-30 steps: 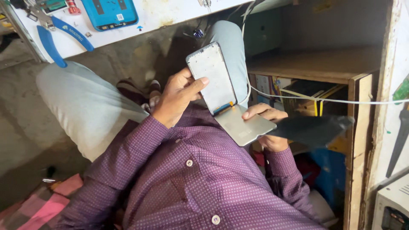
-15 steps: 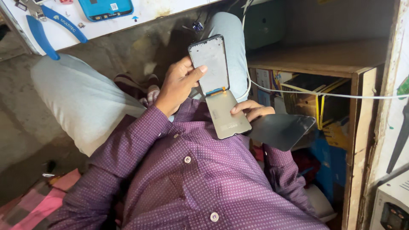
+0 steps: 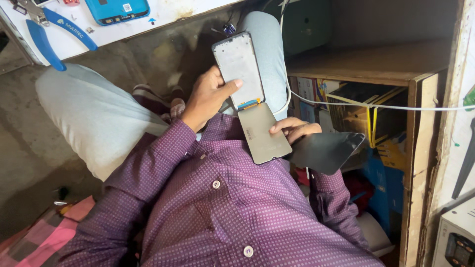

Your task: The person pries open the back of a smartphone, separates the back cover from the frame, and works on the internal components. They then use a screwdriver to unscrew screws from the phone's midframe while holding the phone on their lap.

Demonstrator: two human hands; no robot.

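We see the left hand (image 3: 208,96) gripping a phone frame (image 3: 238,66), pale inside with a dark rim, over the lap. A grey display panel (image 3: 263,132) hangs from it by an orange flex, steadied by the right hand (image 3: 293,129), whose fingers seem to pinch a dark film (image 3: 324,151). The wooden shelf (image 3: 396,74) holds boxes (image 3: 366,116).

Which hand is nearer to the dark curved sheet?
The right hand: it holds the dark curved sheet and the grey panel. The left hand is farther, gripping the phone frame.
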